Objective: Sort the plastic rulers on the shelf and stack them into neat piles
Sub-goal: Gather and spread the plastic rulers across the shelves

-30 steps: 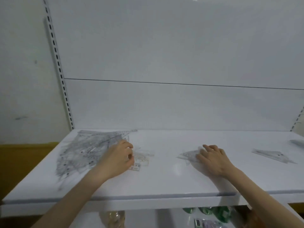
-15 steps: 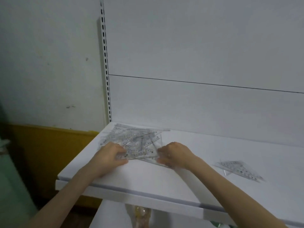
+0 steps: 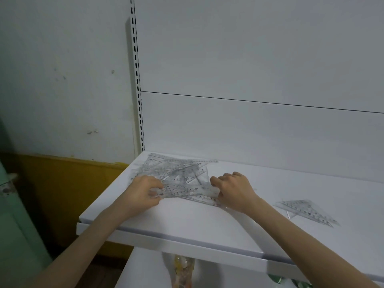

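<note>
A loose heap of clear plastic rulers and set squares (image 3: 178, 175) lies at the left end of the white shelf (image 3: 197, 223). My left hand (image 3: 143, 193) grips the heap's near left side, fingers curled over the plastic. My right hand (image 3: 233, 189) holds the heap's right side, fingers bent onto the rulers and a long straight ruler (image 3: 207, 198) under it. A small separate pile of clear triangular set squares (image 3: 307, 210) lies on the shelf to the right, apart from both hands.
The shelf's white back panel (image 3: 249, 125) and a slotted upright (image 3: 138, 90) stand behind the heap. A wall with a yellow lower band (image 3: 62, 183) is left of the shelf. Packaged goods (image 3: 182, 269) show on the level below.
My right hand has left the triangle pile and come across to the heap, and both hands now hold it from either side. The view has swung left.
</note>
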